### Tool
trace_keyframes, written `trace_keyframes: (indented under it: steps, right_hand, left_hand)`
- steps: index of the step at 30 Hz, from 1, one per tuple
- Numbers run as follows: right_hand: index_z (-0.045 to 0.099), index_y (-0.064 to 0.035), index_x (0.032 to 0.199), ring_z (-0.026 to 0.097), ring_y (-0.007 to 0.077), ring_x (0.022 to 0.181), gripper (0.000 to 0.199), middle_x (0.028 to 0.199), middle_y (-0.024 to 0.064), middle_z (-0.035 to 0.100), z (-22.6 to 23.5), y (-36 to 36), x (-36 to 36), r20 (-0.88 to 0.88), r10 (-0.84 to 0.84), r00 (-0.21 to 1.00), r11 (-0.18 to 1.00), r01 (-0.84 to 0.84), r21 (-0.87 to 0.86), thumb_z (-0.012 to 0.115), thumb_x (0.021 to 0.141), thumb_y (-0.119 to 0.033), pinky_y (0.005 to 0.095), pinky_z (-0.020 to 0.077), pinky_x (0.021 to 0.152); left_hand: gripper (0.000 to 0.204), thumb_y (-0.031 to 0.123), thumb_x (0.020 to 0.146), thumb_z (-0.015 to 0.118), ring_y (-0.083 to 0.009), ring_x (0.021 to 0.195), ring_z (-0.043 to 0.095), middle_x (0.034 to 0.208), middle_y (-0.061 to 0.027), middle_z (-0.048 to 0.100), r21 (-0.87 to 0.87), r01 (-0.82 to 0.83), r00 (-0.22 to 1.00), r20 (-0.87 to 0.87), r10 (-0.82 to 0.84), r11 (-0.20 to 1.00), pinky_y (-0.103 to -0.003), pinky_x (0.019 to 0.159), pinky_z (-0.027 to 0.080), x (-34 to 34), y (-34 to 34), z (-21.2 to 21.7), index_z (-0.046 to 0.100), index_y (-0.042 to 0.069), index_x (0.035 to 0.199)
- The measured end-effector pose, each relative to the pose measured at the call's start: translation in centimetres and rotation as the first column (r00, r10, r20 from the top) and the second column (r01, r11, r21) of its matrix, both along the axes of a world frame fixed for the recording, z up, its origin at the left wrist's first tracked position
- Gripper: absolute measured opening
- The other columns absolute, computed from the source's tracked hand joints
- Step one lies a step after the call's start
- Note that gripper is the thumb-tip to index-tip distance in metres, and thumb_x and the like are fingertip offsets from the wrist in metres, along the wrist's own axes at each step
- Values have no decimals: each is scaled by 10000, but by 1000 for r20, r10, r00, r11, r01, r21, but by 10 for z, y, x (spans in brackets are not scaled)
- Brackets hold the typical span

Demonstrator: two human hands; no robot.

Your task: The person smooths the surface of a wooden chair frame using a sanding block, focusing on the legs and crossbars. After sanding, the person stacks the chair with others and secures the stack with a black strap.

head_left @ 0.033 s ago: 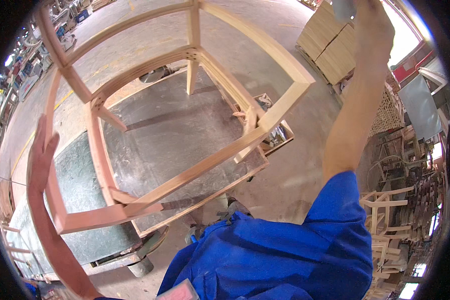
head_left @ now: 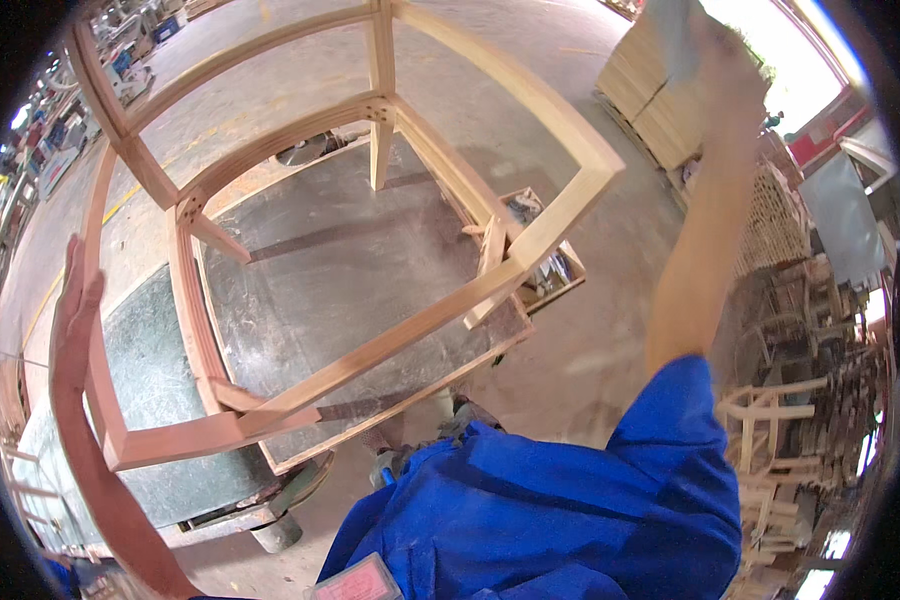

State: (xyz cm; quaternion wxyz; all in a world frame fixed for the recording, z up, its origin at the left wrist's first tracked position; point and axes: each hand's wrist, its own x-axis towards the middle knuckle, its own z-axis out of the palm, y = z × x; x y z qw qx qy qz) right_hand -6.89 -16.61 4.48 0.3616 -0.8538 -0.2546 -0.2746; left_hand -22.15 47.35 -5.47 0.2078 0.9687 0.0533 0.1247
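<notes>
In the head view, the person's left hand (head_left: pixel 78 315) is spread, fingers stretched upward, its palm toward the left arm rail of a pale wooden chair frame (head_left: pixel 385 343); it closes round nothing, and whether the palm presses on the wood cannot be told. The chair frame spreads to the right of this hand, above a dark-topped work table (head_left: pixel 340 240) on which its legs come down. A greenish surface (head_left: pixel 160 350) lies to the right of the left forearm.

The right hand (head_left: pixel 732 75) is raised well apart from the frame, up and to its right, blurred, its fingers closed on a grey piece (head_left: pixel 678 40) whose kind is unclear. Just left of and below that grip is a stack of boards (head_left: pixel 635 85); farther below and left, beyond the frame's corner, sits a wooden tray (head_left: pixel 578 266) of small items. Below the right hand, past the bare forearm, comes a blue sleeve (head_left: pixel 670 405); more wooden frames (head_left: pixel 770 411) stand below, near the sleeve.
</notes>
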Motion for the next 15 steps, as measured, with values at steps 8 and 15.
trace_keyframes:
  steps: [8,15]
  right_hand:
    - [658,9,1022,647,296,970,280,1010,207,674,-399,-140,-20,-610,-382,694,924,292,-246,602,921,-246,387,486,894]
    - [627,-53,1244,613,218,1086,417,1145,95,664,-401,-163,22,-543,472,695,513,284,810,528,988,-367,330,487,911]
  left_hand:
    - [676,115,852,555,-99,532,515,749,-16,537,-276,-299,950,-180,257,913,-249,445,451,25,-37,17,378,147,1504]
    - [619,158,872,622,-93,591,555,803,-19,569,-435,-174,984,-53,167,884,-244,431,464,48,-44,2,445,165,1464]
